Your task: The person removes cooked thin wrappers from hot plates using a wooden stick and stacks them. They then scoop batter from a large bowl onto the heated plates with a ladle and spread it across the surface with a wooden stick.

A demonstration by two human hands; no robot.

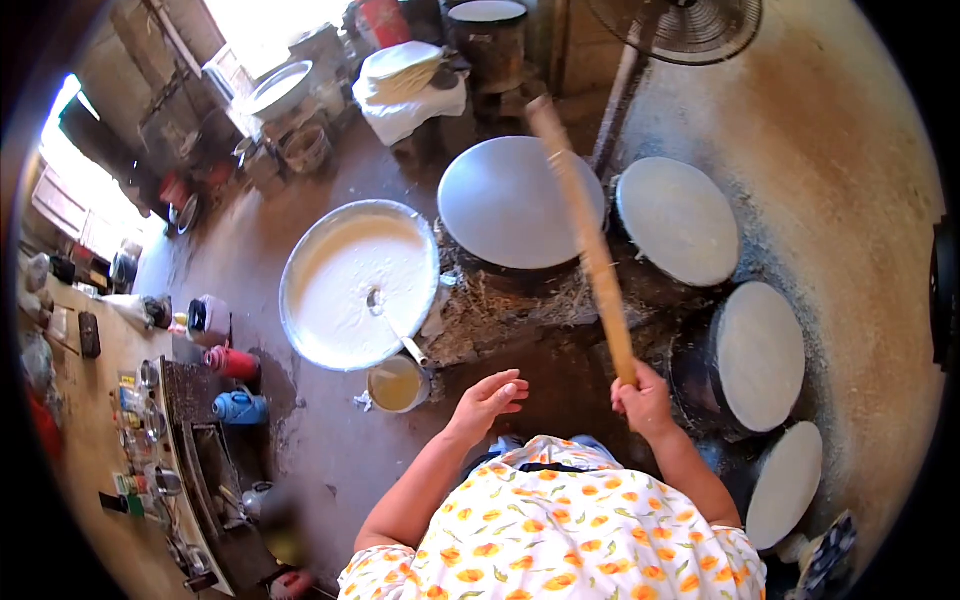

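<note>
My right hand (644,400) is wrapped round the lower end of a long, flat wooden stick (583,220). The stick rises away from me, its upper part crossing in front of the right side of a large, round grey griddle (505,205). My left hand (487,403) is empty, its fingers stretched out and slightly bent in front of my body. Left of the griddle stands a wide basin (290,317) of white batter (350,270), with a ladle (395,333) resting in it, its handle over the rim. A small bucket (397,385) of yellowish liquid is nearest my left hand.
Several round drums with pale tops, one a drum (760,355), curve along my right side. A standing fan (685,25) is at the top. Stacked pale sheets (400,75) lie beyond the griddle. A red flask (232,363) and a blue jug (240,407) stand at left.
</note>
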